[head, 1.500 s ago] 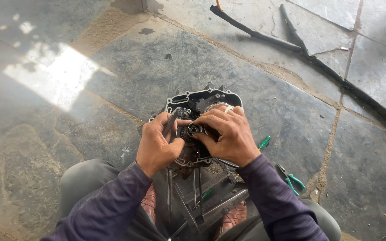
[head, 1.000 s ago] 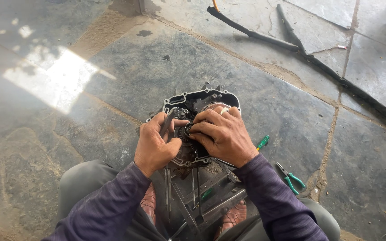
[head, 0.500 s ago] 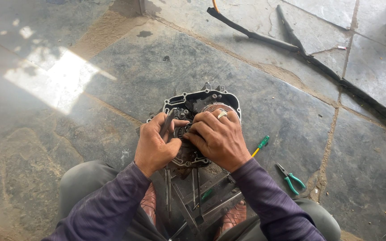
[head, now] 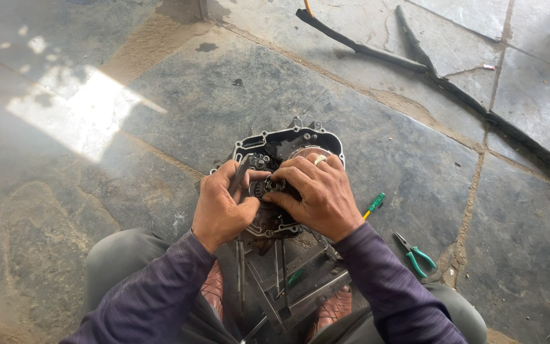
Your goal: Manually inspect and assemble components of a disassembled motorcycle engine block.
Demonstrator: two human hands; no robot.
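Both my hands, left and right, grip the gear between them, over the engine case.

On the floor there were one engine casing, one green-handled pliers, one green-handled screwdriver, and two hands.
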